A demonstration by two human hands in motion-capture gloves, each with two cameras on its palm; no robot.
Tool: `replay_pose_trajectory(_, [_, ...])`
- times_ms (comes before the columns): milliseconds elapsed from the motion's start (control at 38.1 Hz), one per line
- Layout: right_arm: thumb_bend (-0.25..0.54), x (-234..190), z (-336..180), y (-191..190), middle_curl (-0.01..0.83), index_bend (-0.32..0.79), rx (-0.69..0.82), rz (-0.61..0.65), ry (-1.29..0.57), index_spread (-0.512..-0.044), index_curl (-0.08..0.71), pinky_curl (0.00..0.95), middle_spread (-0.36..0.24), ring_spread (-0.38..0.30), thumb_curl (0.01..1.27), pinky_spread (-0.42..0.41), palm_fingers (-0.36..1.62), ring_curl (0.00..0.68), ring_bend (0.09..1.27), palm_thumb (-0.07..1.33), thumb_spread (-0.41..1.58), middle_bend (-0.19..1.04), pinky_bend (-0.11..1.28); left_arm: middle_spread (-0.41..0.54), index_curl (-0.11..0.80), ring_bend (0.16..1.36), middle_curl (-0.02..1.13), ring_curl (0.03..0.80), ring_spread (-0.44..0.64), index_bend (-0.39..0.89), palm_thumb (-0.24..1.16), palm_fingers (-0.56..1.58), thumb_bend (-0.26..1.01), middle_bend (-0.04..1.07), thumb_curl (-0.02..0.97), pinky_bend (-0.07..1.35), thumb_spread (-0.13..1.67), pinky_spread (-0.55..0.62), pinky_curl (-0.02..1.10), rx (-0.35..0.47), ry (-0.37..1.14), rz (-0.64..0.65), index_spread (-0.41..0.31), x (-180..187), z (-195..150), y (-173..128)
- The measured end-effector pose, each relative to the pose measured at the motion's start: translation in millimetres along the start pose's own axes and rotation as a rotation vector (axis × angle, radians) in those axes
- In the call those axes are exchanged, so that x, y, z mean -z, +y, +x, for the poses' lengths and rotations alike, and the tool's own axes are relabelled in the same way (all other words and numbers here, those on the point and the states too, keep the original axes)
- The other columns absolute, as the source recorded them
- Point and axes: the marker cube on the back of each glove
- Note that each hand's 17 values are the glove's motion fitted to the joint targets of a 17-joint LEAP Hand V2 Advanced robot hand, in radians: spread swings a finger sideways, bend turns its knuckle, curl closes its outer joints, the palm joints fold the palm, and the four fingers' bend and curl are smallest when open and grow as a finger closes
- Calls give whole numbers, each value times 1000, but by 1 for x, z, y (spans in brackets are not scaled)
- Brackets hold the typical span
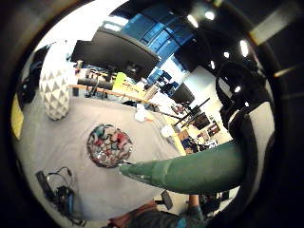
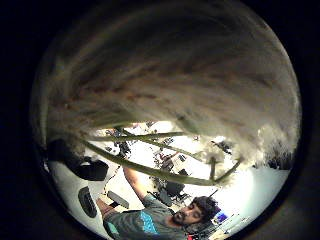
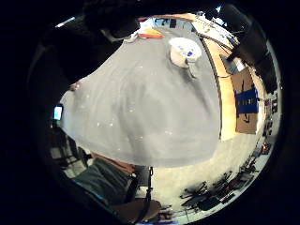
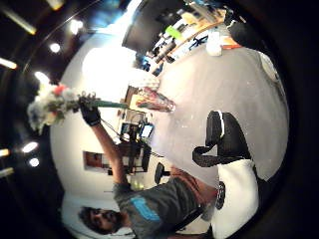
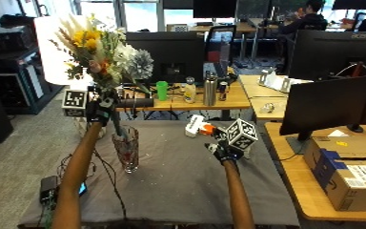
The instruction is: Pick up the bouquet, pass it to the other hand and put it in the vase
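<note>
Presently logged, one bouquet [image 5: 104, 45]: yellow, white and grey blooms at the upper left of the outside view, gripped by the stems in the left hand [image 5: 100, 109], whose fingers curled round them. Stem ends hung directly above, or just entering, the mouth of the vase [image 5: 126, 149]; which of the two could not be told. One glass vase, patterned, upright on the grey tabletop [image 5: 183, 191], left of centre. One right hand [image 5: 224, 151], raised over the tabletop at centre, holding nothing; whether its fingers were spread or curled could not be told. Progress, by judgement: pickup and handover appeared done; lowering the stems fully into the vase and letting go remained.
</note>
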Motion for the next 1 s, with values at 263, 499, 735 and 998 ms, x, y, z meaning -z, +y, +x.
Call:
replay_pose_trajectory(263, [-19, 20, 36, 9, 376, 173, -87, 51, -9, -314, 447, 370, 18, 198, 574, 345, 468, 279, 185, 913, 1070, 164, 547, -352, 525, 799, 609, 466, -354, 195, 606, 1300, -12, 567, 252, 551, 1266, -410, 444, 258, 20, 50, -307, 15, -69, -6])
replay_pose_trajectory(499, [-17, 20, 46, 14, 356, 177, -105, 55, 5, -315, 434, 369, 31, 209, 565, 354, 434, 270, 176, 910, 1083, 162, 555, -339, 522, 760, 609, 459, -345, 136, 604, 1155, -13, 554, 243, 482, 1258, -367, 433, 327, -4, -32, -279, -6, -118, -4])
replay_pose_trajectory(735, [-17, 23, 44, 12, 343, 182, -93, 75, 2, -315, 427, 365, 41, 214, 557, 366, 408, 264, 178, 907, 1084, 166, 546, -132, 404, 676, 568, 476, -179, 21, 676, 410, 4, 221, 268, 645, 1157, -165, 507, 400, -115, -163, -63, -13, -124, 10])
replay_pose_trajectory(998, [-18, 33, 27, 20, 331, 185, -70, 105, 14, -325, 424, 359, 45, 229, 547, 369, 366, 252, 175, 909, 1083, 167, 526, 120, 290, 674, 425, 384, 139, 65, 866, 147, 26, 172, 341, 633, 1002, 208, 439, 365, -173, -167, 69, 30, -113, 29])
